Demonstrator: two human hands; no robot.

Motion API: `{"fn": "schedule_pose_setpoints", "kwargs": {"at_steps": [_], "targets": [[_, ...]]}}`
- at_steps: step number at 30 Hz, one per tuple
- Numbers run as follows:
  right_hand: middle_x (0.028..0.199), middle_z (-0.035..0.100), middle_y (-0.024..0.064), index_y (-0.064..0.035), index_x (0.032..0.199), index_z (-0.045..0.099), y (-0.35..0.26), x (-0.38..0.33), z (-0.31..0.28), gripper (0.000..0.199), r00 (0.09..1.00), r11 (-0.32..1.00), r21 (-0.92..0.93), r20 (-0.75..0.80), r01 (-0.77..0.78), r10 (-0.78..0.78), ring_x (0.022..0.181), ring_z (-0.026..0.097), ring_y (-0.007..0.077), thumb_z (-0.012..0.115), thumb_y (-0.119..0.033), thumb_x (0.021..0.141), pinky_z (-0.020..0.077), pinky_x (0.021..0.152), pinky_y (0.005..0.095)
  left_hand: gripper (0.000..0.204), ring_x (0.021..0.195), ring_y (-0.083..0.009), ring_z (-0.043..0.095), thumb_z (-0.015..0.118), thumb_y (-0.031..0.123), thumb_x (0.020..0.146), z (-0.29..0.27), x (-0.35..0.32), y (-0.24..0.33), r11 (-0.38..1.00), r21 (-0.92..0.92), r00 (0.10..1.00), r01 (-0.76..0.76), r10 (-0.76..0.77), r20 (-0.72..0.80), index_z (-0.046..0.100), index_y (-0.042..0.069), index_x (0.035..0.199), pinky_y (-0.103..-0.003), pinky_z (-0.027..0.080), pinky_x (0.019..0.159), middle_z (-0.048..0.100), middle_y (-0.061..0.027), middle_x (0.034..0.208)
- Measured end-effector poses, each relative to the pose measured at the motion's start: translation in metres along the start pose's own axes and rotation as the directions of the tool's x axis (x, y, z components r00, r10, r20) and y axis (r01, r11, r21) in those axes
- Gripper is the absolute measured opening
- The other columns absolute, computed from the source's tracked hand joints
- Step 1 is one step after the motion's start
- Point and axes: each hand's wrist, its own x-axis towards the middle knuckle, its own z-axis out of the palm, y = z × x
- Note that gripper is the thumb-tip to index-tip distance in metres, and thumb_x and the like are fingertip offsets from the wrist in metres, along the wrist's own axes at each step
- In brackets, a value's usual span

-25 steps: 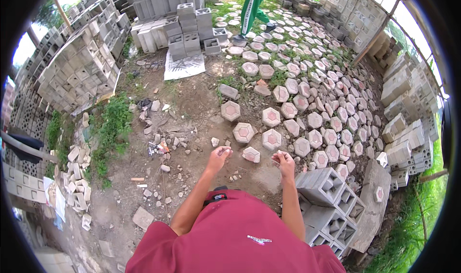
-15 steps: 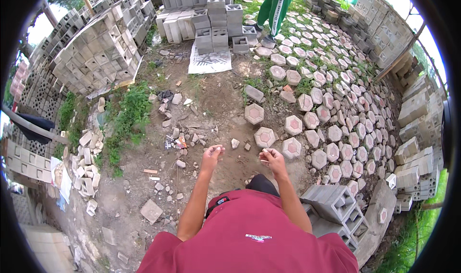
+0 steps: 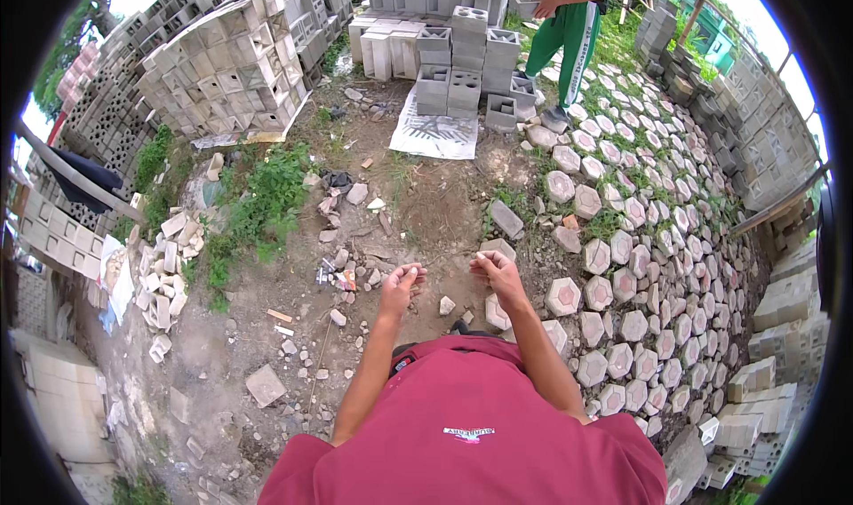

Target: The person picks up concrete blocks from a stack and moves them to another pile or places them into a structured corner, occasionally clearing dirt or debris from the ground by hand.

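Both of my hands are held out in front of my body, above the dirt ground, a short gap apart. My left hand point(image 3: 402, 288) has its fingers curled in toward the thumb. Facing it, my right hand point(image 3: 499, 277) is bent into a similar pinch, thumb against fingers. Whatever lies in either pinch, if anything, is too small to make out. Beneath the right hand, a hexagonal paver point(image 3: 499, 311) shows in part. A small broken stone point(image 3: 446, 305) lies on the ground below the gap between the hands.
At the back, a person in green trousers point(image 3: 562, 52) holds a grey block point(image 3: 526, 7) beside stacked hollow blocks point(image 3: 465, 89). Hexagonal pavers point(image 3: 563, 297) cover the right side. Block walls stand at left point(image 3: 222, 70); rubble point(image 3: 169, 265) and weeds point(image 3: 267, 194) lie nearer.
The view has shifted, so the surroundings sit lower and farther right. The person's hands and block have come into view. My hands stay pinched, slightly closer together.
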Motion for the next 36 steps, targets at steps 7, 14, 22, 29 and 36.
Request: {"fn": "schedule_pose_setpoints", "kwargs": {"at_steps": [7,14,22,29,36], "targets": [[0.092,0.065,0.0046,-0.0063,0.1,0.057,-0.037,0.1,-0.007,0.02,0.998,1.0,-0.022,0.057,-0.011,0.012,0.083,0.062,0.0133,0.056,-0.025,0.092,0.0489,0.074,0.0282,0.023,0.093,-0.014,0.06,0.05,0.02,0.093,0.024,0.079,0.046,0.99,-0.091,0.991,-0.104,0.096,-0.09,0.057,0.006,0.11,-0.029,0.049,0.075,0.064,-0.0067,0.103],[0.087,0.065,0.0043,-0.0045,0.096,0.059,-0.033,0.18,0.006,0.021,0.989,0.992,-0.03,0.081,-0.12,0.122,0.078,0.062,0.0117,0.058,-0.025,0.091,0.0479,0.069,0.0248,0.025,0.093,-0.0146,0.06,0.05,0.022,0.093,0.03,0.155,0.061,0.993,-0.119,0.992,-0.018,0.004,-0.123,0.057,0.006,0.11,-0.031,0.05,0.076,0.064,-0.0063,0.102],[0.086,0.065,0.0043,-0.0047,0.095,0.059,-0.075,0.317,0.029,0.02,0.981,0.982,0.032,-0.038,-0.188,0.189,0.076,0.062,0.0108,0.06,-0.024,0.09,0.0492,0.066,0.0243,0.024,0.091,-0.0141,0.06,0.05,0.022,0.093,0.001,0.311,0.123,0.993,-0.101,0.992,0.056,-0.067,-0.111,0.057,0.006,0.11,-0.031,0.05,0.075,0.064,-0.006,0.102],[0.088,0.065,0.0035,-0.0054,0.096,0.058,-0.172,0.455,0.075,0.02,0.99,0.991,0.011,-0.053,-0.131,0.132,0.078,0.061,0.0103,0.059,-0.024,0.09,0.0476,0.066,0.0243,0.023,0.092,-0.0139,0.06,0.051,0.021,0.093,-0.021,0.46,0.238,1.0,-0.018,1.0,-0.003,0.003,0.009,0.058,0.006,0.109,-0.029,0.049,0.075,0.064,-0.0054,0.103],[0.093,0.065,0.0047,-0.0067,0.1,0.058,-0.251,0.542,0.1,0.02,0.992,0.976,0.209,-0.102,-0.057,0.079,0.085,0.062,0.0141,0.057,-0.025,0.091,0.0491,0.074,0.0297,0.024,0.093,-0.0138,0.059,0.051,0.021,0.093,-0.036,0.581,0.321,0.995,0.083,0.995,-0.058,0.051,0.081,0.058,0.006,0.11,-0.029,0.048,0.076,0.064,-0.0053,0.104]]}}
